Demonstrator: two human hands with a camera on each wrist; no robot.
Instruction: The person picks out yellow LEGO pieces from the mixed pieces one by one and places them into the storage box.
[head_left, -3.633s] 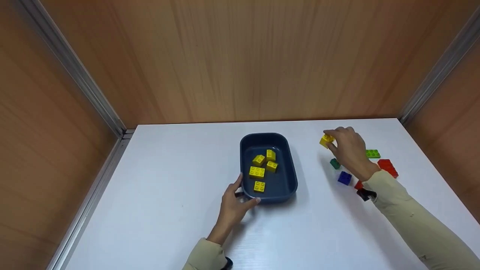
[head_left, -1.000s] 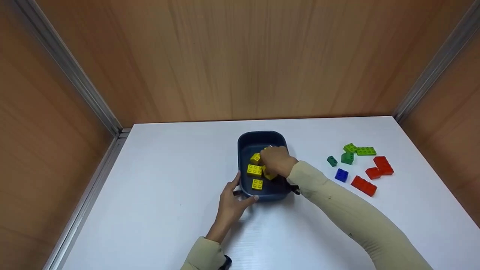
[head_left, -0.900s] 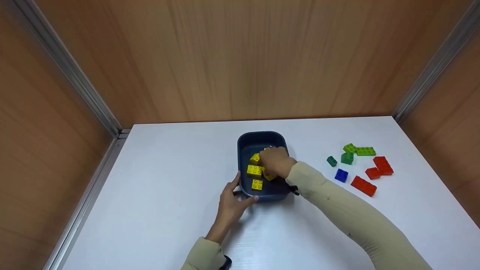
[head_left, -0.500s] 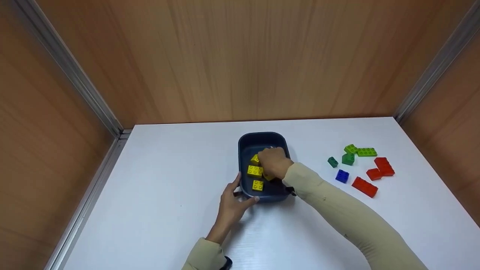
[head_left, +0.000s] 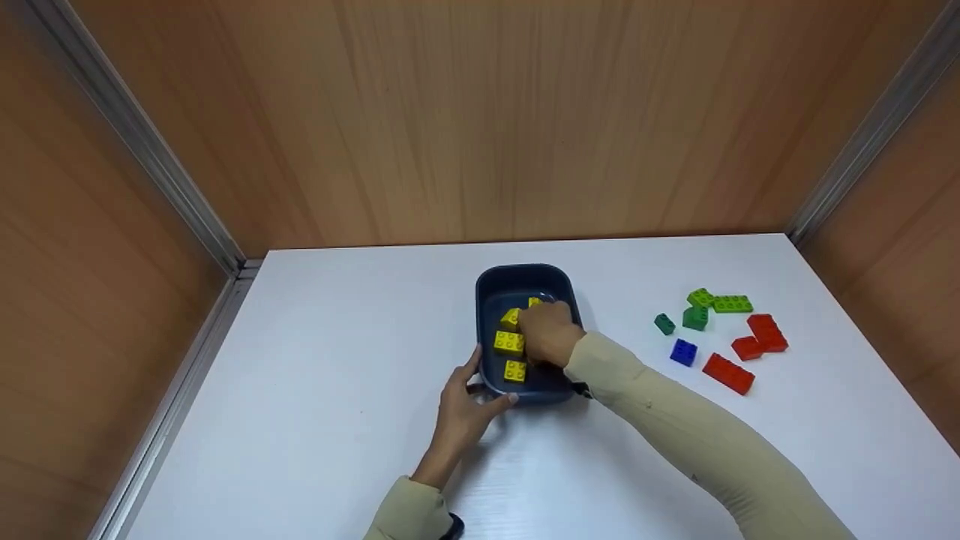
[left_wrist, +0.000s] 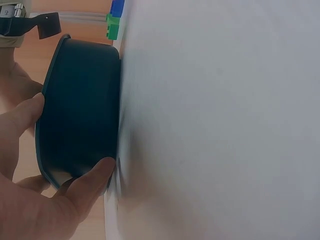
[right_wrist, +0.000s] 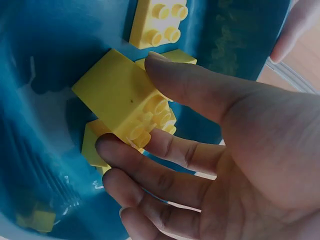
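Observation:
A dark blue rectangular dish point(head_left: 517, 279) stands on the white table with several yellow toy bricks point(head_left: 509, 343) in it. My left hand point(head_left: 463, 412) holds its near left corner, fingers and thumb spread along the outer wall and rim. Down inside the dish is my right hand point(head_left: 550, 334). In the right wrist view, its thumb and fingers pinch a yellow brick point(right_wrist: 117, 95) tilted over other yellow bricks. A brick with round studs point(right_wrist: 159, 22) lies just beyond the thumb. From the head view, the right hand hides the brick it pinches.
To the right of the dish lie loose bricks: a blue one point(head_left: 683, 352), dark green ones point(head_left: 695, 318), light green ones point(head_left: 732, 304) and red ones point(head_left: 728, 373). A wooden panel point(head_left: 480, 127) rises behind the table, with more panels left and right.
My right hand has carried a yellow brick from the table's right side leftward into the dish. Over the last half second it shifts slightly toward me, uncovering a far yellow brick. My left hand stays put.

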